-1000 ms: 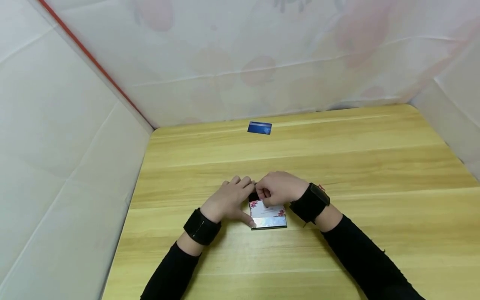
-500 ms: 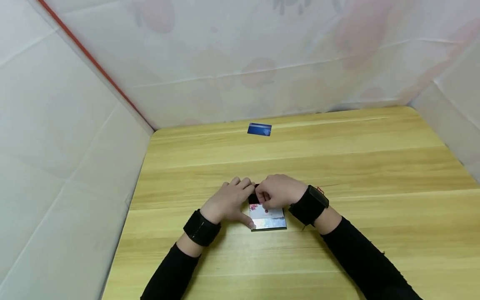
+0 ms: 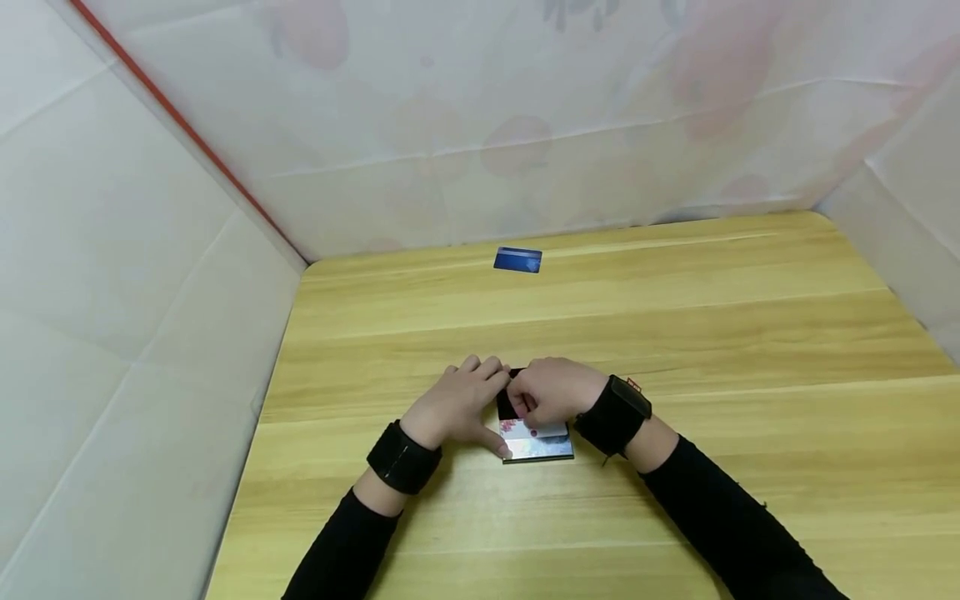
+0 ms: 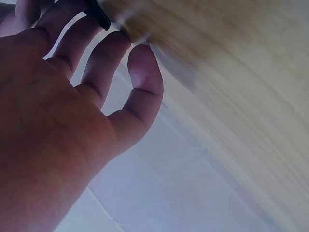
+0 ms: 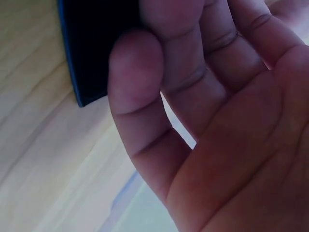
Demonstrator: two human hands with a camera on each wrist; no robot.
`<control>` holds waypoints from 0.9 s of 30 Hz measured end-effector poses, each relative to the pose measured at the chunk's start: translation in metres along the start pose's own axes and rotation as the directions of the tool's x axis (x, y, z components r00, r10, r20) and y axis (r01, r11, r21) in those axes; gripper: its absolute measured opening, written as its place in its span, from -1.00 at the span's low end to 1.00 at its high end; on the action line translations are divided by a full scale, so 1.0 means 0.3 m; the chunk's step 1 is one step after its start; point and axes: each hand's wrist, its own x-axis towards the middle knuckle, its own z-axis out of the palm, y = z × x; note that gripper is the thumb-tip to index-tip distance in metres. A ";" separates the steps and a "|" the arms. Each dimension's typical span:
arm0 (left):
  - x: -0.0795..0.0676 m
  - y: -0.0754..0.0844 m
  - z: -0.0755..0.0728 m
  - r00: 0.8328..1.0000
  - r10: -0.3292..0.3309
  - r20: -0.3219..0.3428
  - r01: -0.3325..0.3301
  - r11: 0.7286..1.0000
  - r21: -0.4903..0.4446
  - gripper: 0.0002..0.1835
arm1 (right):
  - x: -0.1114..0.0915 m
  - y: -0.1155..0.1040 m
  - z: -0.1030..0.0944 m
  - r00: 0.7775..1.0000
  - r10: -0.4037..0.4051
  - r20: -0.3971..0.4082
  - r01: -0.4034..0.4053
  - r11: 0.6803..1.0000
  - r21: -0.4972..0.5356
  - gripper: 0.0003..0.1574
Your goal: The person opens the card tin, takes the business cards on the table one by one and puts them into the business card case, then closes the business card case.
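Observation:
A flat black card holder lies on the table, with a shiny silvery strip along its near side. On it is a white card printed with pink flowers, its near edge meeting the strip. My left hand holds the holder at its left side, thumb on the near left corner, fingers at the far end; the left wrist view catches a black corner at the fingertips. Bent over the card, my right hand pinches it and hides its right part. The right wrist view shows the holder's black face beside curled fingers.
A blue card lies near the far edge of the wooden table. Pale fabric walls stand behind the table and at both sides.
My right hand has moved slightly toward the near side, and the flowered card has slid with it, baring more of the black holder. The left hand stays in place.

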 end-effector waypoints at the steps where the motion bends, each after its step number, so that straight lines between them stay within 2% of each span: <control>1: 0.000 -0.001 0.000 1.000 -0.001 0.000 0.001 1.000 0.002 0.12 | 0.002 -0.001 0.001 1.000 -0.007 -0.005 0.007 1.000 -0.007 -0.74; 13: 0.002 -0.004 0.002 1.000 -0.008 -0.001 0.008 1.000 0.008 0.13 | 0.009 0.002 0.000 1.000 -0.023 -0.005 0.023 1.000 -0.015 -0.72; 20: 0.002 -0.004 0.006 1.000 -0.011 0.001 0.011 1.000 0.007 0.19 | 0.002 0.005 -0.017 0.999 -0.030 -0.012 0.029 1.000 -0.003 -0.77; 24: 0.009 0.001 0.003 1.000 -0.004 -0.008 0.004 1.000 0.006 0.13 | -0.003 0.044 -0.060 0.996 0.002 -0.093 -0.003 1.000 -0.014 -0.80; 27: 0.018 0.007 -0.002 1.000 -0.001 -0.005 0.001 1.000 -0.003 0.08 | 0.009 0.091 -0.107 0.975 0.086 -0.205 -0.099 0.994 -0.052 -0.87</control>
